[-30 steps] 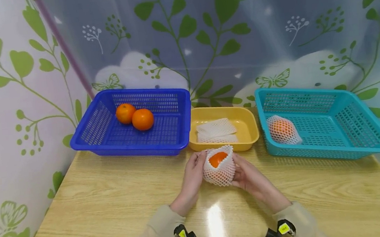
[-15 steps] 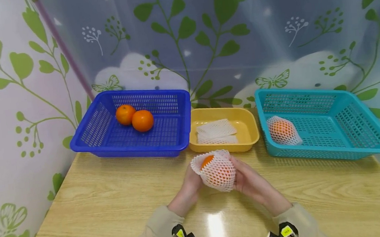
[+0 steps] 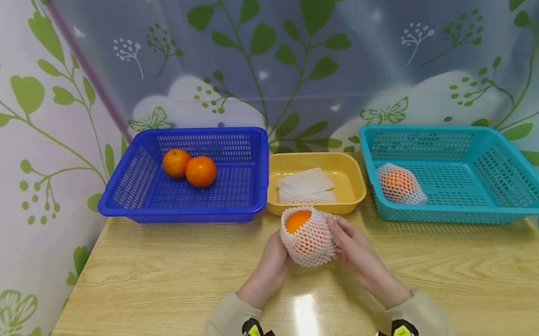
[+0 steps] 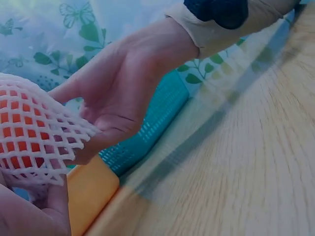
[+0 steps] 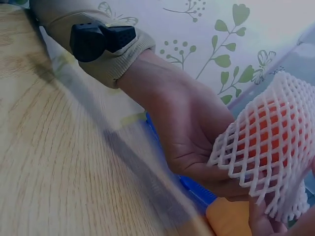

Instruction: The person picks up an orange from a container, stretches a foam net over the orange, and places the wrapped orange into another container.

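Note:
Both hands hold an orange (image 3: 298,221) inside a white foam net sleeve (image 3: 313,246), just above the table in front of the yellow tray. Bare orange peel shows through the net's open upper left end. My left hand (image 3: 274,256) cups the fruit from the left, its fingers partly hidden behind the net. On the other side, my right hand (image 3: 355,244) pinches the net's right edge between thumb and fingers. In the right wrist view, the left hand (image 5: 184,128) has its fingers under the net's loose rim. The left wrist view shows the right hand (image 4: 115,93) at the net's edge.
A blue basket (image 3: 195,214) at the back left holds two bare oranges (image 3: 201,172). Flat foam nets (image 3: 305,186) lie in the yellow tray (image 3: 352,203). At the right, a teal basket (image 3: 462,216) holds one netted orange (image 3: 398,183). A patterned curtain stands behind.
The netted orange has turned in the hands, its opening swinging to the upper left. My right thumb has moved up onto the net's right edge. Baskets and tray have not moved.

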A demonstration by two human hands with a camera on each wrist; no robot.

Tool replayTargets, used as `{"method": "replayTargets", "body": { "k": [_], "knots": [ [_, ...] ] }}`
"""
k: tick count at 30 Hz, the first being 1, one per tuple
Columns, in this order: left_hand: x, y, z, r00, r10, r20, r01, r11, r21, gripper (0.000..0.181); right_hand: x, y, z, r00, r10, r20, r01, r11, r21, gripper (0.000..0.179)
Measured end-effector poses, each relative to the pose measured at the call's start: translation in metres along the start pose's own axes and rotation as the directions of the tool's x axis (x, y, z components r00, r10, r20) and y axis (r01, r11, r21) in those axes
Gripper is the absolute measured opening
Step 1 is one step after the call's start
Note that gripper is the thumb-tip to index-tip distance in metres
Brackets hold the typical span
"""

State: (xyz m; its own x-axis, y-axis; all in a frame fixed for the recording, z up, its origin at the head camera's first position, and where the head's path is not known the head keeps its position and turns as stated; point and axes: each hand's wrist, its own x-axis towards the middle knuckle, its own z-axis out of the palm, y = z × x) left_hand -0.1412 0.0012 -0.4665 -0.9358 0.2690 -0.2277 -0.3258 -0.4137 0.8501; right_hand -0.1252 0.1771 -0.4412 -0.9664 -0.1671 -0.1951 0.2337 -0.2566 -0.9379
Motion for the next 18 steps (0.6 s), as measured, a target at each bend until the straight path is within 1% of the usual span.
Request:
{"method": "replayTargets", "body": {
  "k": [2,4,5,7,9,10,12,13,15,16,17,18],
  "knots": [
    [0.0001,0.0024,-0.0002,1.000,-0.023,0.003,0.023,0.999,-0.026,0.043,-0.0003,-0.0002,0.0017,0.999,-0.019,-0.040,0.017,0.999,-0.034,0.020],
    [0.0006,0.0044,-0.0007,0.999,-0.050,-0.011,0.050,0.998,-0.035,0.044,0.0012,0.0005,0.0021,0.995,-0.079,-0.057,0.073,0.992,-0.100,0.027],
    [0.0011,0.0051,-0.0010,0.998,-0.061,-0.022,0.060,0.997,-0.038,0.044,0.0024,0.0007,0.0017,0.991,-0.122,-0.052,0.114,0.984,-0.138,0.032],
    [0.0023,0.0067,-0.0012,0.997,-0.067,-0.038,0.065,0.997,-0.052,0.046,0.0047,0.0008,0.0003,0.974,-0.225,-0.014,0.217,0.951,-0.218,0.041],
    [0.0035,0.0075,-0.0008,0.996,-0.070,-0.060,0.068,0.997,-0.048,0.047,0.0066,0.0012,-0.0027,0.946,-0.321,0.050,0.320,0.900,-0.296,0.044],
    [0.0038,0.0077,-0.0002,0.996,-0.066,-0.067,0.063,0.997,-0.045,0.047,0.0065,0.0007,-0.0040,0.932,-0.348,0.101,0.361,0.877,-0.316,0.047],
    [0.0039,0.0080,0.0010,0.996,-0.055,-0.074,0.053,0.998,-0.031,0.047,0.0058,0.0005,-0.0056,0.907,-0.372,0.195,0.419,0.834,-0.358,0.057],
    [0.0038,0.0078,0.0014,0.996,-0.049,-0.076,0.048,0.999,-0.020,0.046,0.0054,0.0008,-0.0059,0.897,-0.376,0.230,0.439,0.816,-0.376,0.064],
    [0.0039,0.0078,0.0018,0.996,-0.038,-0.079,0.038,0.999,0.006,0.044,0.0045,0.0018,-0.0058,0.887,-0.374,0.271,0.457,0.791,-0.407,0.077],
    [0.0039,0.0080,0.0018,0.996,-0.029,-0.080,0.032,0.999,0.030,0.043,0.0044,0.0025,-0.0055,0.887,-0.372,0.275,0.458,0.787,-0.413,0.080],
    [0.0042,0.0083,0.0015,0.997,-0.023,-0.078,0.027,0.998,0.058,0.042,0.0040,0.0030,-0.0052,0.891,-0.371,0.261,0.451,0.787,-0.422,0.080],
    [0.0044,0.0087,0.0010,0.997,-0.013,-0.076,0.020,0.995,0.097,0.041,0.0036,0.0032,-0.0048,0.898,-0.370,0.240,0.439,0.797,-0.414,0.079]
  ]
}}
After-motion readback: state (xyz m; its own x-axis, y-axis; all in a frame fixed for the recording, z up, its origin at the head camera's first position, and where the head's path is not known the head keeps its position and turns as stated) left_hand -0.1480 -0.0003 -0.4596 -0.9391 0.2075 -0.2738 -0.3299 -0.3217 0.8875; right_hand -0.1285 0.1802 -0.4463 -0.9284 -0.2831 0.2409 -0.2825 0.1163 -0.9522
